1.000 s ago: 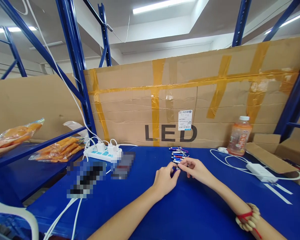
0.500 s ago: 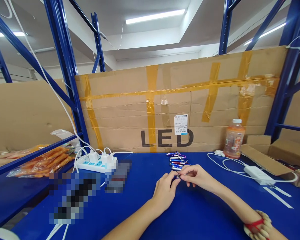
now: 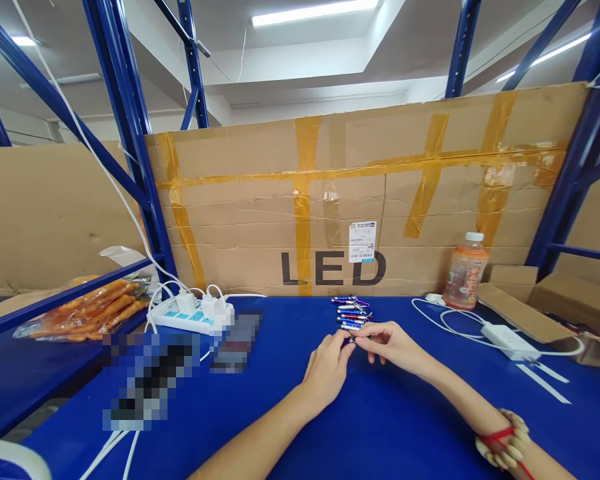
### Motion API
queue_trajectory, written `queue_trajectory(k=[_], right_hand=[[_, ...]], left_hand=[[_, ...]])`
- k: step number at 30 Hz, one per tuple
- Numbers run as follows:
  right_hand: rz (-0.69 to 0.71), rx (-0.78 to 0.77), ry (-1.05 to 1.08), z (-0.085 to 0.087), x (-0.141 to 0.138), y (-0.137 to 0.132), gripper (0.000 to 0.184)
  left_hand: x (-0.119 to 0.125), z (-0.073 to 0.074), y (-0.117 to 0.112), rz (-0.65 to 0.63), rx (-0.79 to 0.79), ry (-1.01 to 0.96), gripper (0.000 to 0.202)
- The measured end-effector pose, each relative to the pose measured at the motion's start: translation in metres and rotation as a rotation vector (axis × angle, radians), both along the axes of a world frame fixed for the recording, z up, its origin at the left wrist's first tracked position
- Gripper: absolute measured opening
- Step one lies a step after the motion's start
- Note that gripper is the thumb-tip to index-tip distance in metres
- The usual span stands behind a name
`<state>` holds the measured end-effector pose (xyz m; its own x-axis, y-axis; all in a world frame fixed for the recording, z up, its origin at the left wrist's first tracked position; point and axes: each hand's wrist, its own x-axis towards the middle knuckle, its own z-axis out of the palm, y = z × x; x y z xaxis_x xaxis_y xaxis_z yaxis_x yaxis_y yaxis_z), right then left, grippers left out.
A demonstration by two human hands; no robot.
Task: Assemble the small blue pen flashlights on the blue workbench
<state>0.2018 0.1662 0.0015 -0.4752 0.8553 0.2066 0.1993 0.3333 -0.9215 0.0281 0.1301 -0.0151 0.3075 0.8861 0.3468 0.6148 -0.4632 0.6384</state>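
Observation:
My left hand (image 3: 327, 375) is closed, with thumb and fingertips pinched on a small dark and silver item (image 3: 351, 340). From the other side my right hand (image 3: 396, 347) pinches the same item between thumb and index finger. Most of it is hidden by the fingertips, so its exact kind does not show. Just beyond the hands, on the blue tabletop (image 3: 380, 427), lies a stack of slim pen-like metal tubes (image 3: 351, 310) in blue, red and silver, some with clips or loops.
Left are a power strip (image 3: 190, 320) with plugs, a blurred dark flat object (image 3: 237, 340) and bagged orange items (image 3: 97, 310). A drink bottle (image 3: 465, 273), white adapter (image 3: 511, 343) with cable and open carton (image 3: 570, 300) stand right. A cardboard panel (image 3: 250, 213) closes the back.
The view has tilted down a little, so everything sits higher in the picture. Both hands keep their pinch on the small item, with fingertips slightly closer together.

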Motion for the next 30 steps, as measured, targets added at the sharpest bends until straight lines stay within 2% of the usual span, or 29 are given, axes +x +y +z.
queue_trajectory(k=[7, 14, 25, 30], right_hand=[[0.037, -0.033, 0.085, -0.010, 0.002, 0.009, 0.048], [0.094, 0.029, 0.126, -0.018, -0.001, 0.008, 0.039], [0.089, 0.143, 0.155, -0.019, -0.003, 0.008, 0.029], [0.059, 0.194, 0.113, -0.021, -0.003, 0.010, 0.034]], left_hand=[[-0.004, -0.004, 0.003, -0.108, -0.038, -0.041, 0.020], [-0.007, -0.008, 0.006, -0.207, -0.046, -0.115, 0.010], [-0.005, -0.009, 0.008, -0.177, 0.013, -0.133, 0.006], [-0.005, -0.011, 0.010, -0.140, 0.034, -0.108, 0.005]])
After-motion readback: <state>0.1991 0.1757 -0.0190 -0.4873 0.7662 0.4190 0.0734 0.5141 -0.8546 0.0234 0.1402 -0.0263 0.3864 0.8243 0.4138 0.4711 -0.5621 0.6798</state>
